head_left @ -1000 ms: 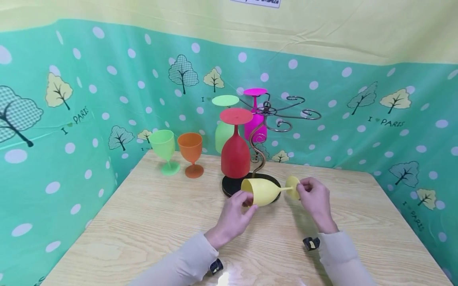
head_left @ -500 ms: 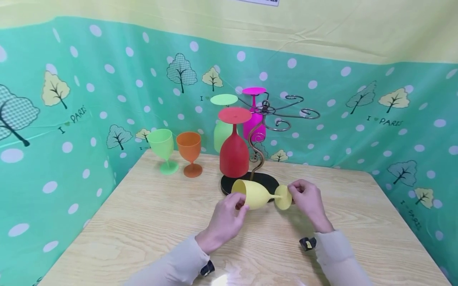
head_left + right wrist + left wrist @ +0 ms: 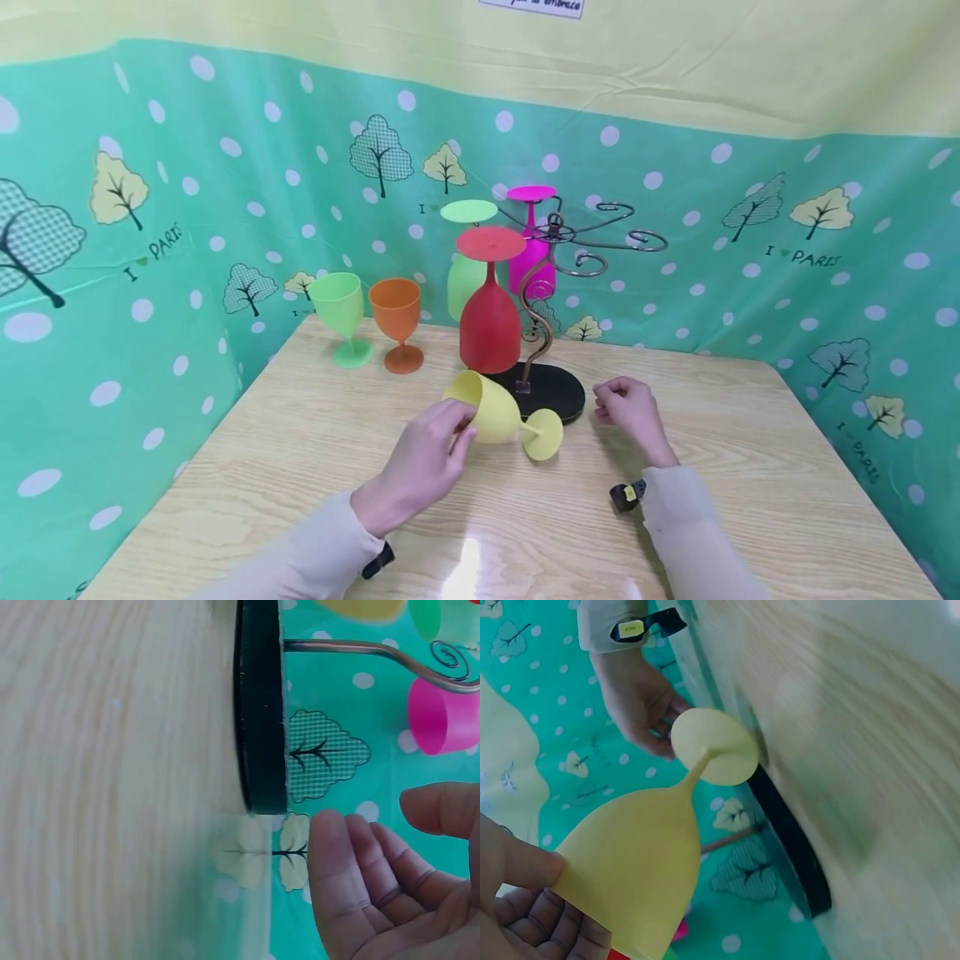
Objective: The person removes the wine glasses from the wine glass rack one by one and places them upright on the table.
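Observation:
A yellow plastic goblet (image 3: pixel 495 412) is tilted on its side above the table, its mouth toward the left and its foot toward the lower right. My left hand (image 3: pixel 427 454) pinches the rim between thumb and fingers; the left wrist view shows the thumb on the outer wall of the yellow bowl (image 3: pixel 634 866). My right hand (image 3: pixel 630 412) holds nothing. It hovers just right of the black oval base (image 3: pixel 562 392) of a metal goblet rack, and the right wrist view shows its loosely bent fingers (image 3: pixel 330 847) apart from the thumb.
The rack's curled metal arms (image 3: pixel 622 242) reach out to the right. Upside down on it hang a red goblet (image 3: pixel 491 329), a green goblet (image 3: pixel 461 283) and a magenta goblet (image 3: pixel 532 262). A green goblet (image 3: pixel 337 304) and an orange goblet (image 3: pixel 396 308) stand upright at the back left.
My left hand has carried the yellow goblet left and slightly down, and its foot has swung toward me. My right hand has let go of the foot and moved a little left.

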`<state>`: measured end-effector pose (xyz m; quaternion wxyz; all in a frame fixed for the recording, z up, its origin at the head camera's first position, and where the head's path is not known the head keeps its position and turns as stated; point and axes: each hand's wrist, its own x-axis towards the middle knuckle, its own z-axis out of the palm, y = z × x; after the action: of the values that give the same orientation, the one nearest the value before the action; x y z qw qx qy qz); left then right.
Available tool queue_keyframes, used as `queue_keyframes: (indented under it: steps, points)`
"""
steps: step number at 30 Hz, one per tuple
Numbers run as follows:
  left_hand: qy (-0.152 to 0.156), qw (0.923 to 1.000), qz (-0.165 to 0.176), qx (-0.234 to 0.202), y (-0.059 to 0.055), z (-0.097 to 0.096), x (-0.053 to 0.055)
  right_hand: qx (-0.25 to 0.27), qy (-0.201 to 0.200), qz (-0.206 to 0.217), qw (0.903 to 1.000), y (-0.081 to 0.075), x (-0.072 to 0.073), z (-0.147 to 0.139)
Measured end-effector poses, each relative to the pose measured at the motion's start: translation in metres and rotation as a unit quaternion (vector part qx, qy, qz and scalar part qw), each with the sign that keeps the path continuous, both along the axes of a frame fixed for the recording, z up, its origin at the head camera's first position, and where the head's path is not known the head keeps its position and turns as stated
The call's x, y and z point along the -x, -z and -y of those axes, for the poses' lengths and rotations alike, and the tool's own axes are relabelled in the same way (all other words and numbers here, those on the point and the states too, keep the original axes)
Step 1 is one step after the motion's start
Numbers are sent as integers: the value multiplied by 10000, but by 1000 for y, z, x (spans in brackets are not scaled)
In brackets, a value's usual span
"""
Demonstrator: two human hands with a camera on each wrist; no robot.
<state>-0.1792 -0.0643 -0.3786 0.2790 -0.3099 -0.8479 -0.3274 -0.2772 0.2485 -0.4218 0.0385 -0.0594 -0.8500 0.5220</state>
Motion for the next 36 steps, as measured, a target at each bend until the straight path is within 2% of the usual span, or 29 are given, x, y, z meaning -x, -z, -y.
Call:
queue_keyframes:
  steps: [6, 12, 19, 30, 36]
  points:
    - [-132, 9990, -229, 351, -11, 18, -1, -25, -29, 366, 9993, 9, 9, 4]
    - [-316, 9967, -397, 641, -22, 33, 3, 390, -100, 645, 9971, 17, 14, 7]
    - [-464, 9927, -637, 909, -37, 52, 9, 672, 52, 810, 9944, 20, 19, 13]
    - [-429, 9817, -1105, 1491, -44, 69, 24, 777, 140, 1041, 9914, 18, 23, 17]
    - [-631, 9745, -1279, 1730, -49, 79, 34, 659, 83, 1012, 9926, 19, 23, 18]
